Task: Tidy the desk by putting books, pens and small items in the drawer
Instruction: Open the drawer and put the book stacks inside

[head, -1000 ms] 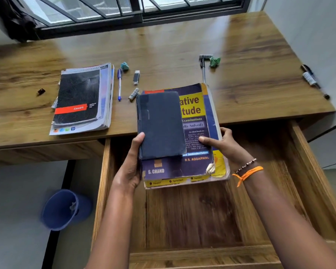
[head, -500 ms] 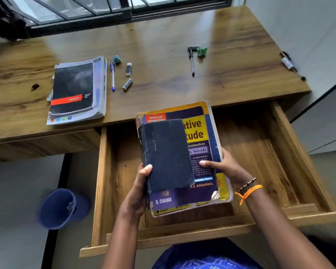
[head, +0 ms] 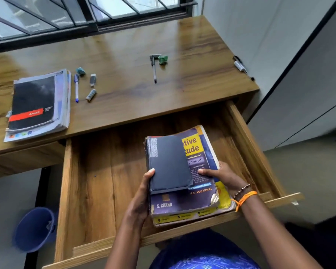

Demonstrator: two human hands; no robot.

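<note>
While held over the open drawer (head: 97, 191), book stack (head: 184, 177) — left hand (head: 140, 202) gripping, right hand (head: 223, 177) gripping.

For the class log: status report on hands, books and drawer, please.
Left hand and right hand: both in grip on book stack. Stack over open drawer, not set down. Drawer floor below bare. Second pile, pens on desk.

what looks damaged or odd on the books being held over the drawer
The big purple and yellow book is worn: its lower right cover corner is torn and curled. The small dark book on top has a scuffed, peeling spine edge.
</note>
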